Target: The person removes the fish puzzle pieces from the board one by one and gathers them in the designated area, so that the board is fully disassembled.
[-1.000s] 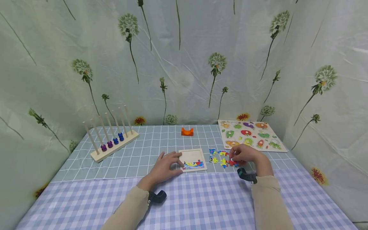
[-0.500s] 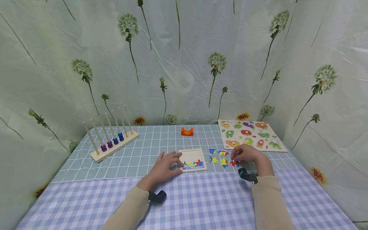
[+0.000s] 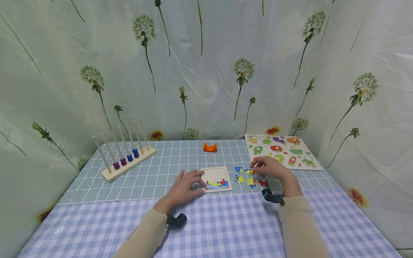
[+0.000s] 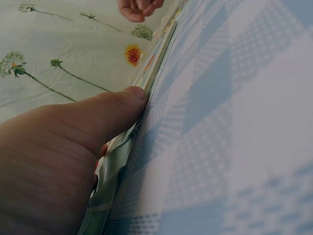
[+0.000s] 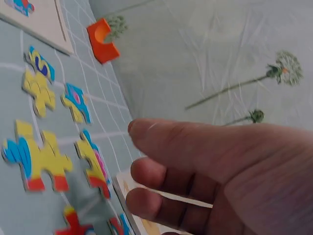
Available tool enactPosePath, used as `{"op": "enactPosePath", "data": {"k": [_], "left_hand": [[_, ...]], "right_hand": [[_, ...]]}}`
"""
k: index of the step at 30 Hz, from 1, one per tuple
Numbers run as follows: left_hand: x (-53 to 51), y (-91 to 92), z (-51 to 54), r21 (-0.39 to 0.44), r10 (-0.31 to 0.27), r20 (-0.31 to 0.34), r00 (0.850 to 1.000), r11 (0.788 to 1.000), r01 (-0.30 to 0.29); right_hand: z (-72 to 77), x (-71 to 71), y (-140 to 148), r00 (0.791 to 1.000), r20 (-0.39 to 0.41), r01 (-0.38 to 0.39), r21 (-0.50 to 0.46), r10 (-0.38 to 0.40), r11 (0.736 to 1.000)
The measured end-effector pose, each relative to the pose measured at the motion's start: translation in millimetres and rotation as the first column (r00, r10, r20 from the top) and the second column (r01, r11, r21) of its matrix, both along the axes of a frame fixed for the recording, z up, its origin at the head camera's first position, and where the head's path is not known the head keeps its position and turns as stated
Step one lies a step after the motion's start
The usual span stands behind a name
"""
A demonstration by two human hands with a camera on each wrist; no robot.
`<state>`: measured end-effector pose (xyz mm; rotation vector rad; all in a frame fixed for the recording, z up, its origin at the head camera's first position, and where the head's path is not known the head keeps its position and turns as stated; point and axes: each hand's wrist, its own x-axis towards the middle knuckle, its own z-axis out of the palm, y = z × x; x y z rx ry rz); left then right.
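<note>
I have the right hand's [image 3: 270, 167] fingers parted, grasping nothing. They've just shifted from the red-and-blue jigsaw piece [image 3: 262, 183], now lying behind them toward the wrist, to near the yellow, pink and red jigsaw piece [image 5: 96, 170]; I judge the attention switched, nothing gained. Leftward, the left hand's [image 3: 186, 186] relaxed fingers touch the partly filled pale wooden tray [image 3: 214, 175].
</note>
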<state>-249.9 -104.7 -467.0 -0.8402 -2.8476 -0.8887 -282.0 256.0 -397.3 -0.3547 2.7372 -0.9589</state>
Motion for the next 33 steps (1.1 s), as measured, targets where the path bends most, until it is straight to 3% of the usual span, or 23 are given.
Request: {"op": "enactPosePath", "data": {"k": [19, 23, 29, 33], "left_hand": [[-2.8, -0.1, -2.2, 0.007, 0.018, -0.005, 1.0, 1.0, -0.018], [-2.3, 0.7, -2.0, 0.012, 0.034, 0.014, 0.999, 0.999, -0.035], [-2.4, 0.2, -1.8, 0.015, 0.023, 0.013, 1.0, 1.0, -0.023], [-2.8, -0.2, -1.6, 0.021, 0.013, 0.011, 1.0, 1.0, -0.013]], "right_hand": [[-5.3, 0.4, -74.3, 0.989, -0.062, -0.136, 0.004, 0.136, 0.991], [-10.1, 1.7, -92.9, 0.98, -0.064, -0.188, 0.019, 0.189, 0.982], [-19.5, 2.9, -116.0, 0.95, -0.116, -0.287, 0.051, 0.291, 0.957], [-24.9, 6.4, -127.8, 0.943, -0.133, -0.299, 0.061, 0.305, 0.952]]}}
